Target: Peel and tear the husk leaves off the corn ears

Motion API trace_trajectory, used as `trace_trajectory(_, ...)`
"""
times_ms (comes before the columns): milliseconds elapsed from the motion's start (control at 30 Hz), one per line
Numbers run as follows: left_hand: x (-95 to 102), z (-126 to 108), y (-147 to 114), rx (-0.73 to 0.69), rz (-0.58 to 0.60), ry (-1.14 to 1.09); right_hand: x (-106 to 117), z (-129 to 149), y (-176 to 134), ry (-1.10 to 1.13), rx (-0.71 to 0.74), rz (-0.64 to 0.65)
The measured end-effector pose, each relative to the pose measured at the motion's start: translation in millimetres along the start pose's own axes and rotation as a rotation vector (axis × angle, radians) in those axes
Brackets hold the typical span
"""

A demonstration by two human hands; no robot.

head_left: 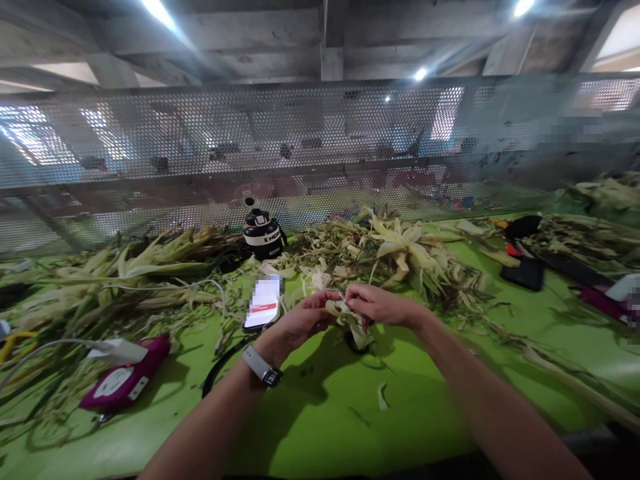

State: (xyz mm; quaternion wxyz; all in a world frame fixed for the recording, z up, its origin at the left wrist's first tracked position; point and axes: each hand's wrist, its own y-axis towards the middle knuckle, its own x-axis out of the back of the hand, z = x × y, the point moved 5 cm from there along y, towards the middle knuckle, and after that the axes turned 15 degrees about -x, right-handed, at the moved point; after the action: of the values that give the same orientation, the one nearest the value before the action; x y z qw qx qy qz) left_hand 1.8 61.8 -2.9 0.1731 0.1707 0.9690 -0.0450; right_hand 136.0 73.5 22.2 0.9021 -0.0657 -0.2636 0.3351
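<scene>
Over the middle of the green table (320, 413), both my hands meet at a small bunch of pale corn husk (356, 327). My left hand (313, 313), with a grey-strapped watch on its wrist, pinches the bunch from the left. My right hand (373, 305) has its fingers closed on the upper right of the same bunch. The husk's loose ends hang down between the hands. A dark round thing (357, 342) shows partly behind the hanging husk. A phone (263, 301) with a lit screen lies just left of my left hand.
A black-and-white bottle (263, 235) stands behind the phone. Heaps of dry husk (405, 253) line the back. At the left lies a purple box (127, 377) with a white cable; a dark device (523, 272) lies at the right. A perforated metal screen (320, 147) closes the far side.
</scene>
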Motion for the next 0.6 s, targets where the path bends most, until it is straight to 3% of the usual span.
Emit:
trace_trajectory(133,2.9,-1,1,-0.042,-0.014,0.012,4,0,1,0.039,-0.002,-0.044)
trace_trajectory(333,10.7,3,9,-0.129,-0.045,-0.084,7,-4,7,0.282,-0.059,-0.120)
trace_trajectory(600,8.8,16,10,-0.023,-0.074,-0.142,6,-8,15,0.325,-0.117,-0.255)
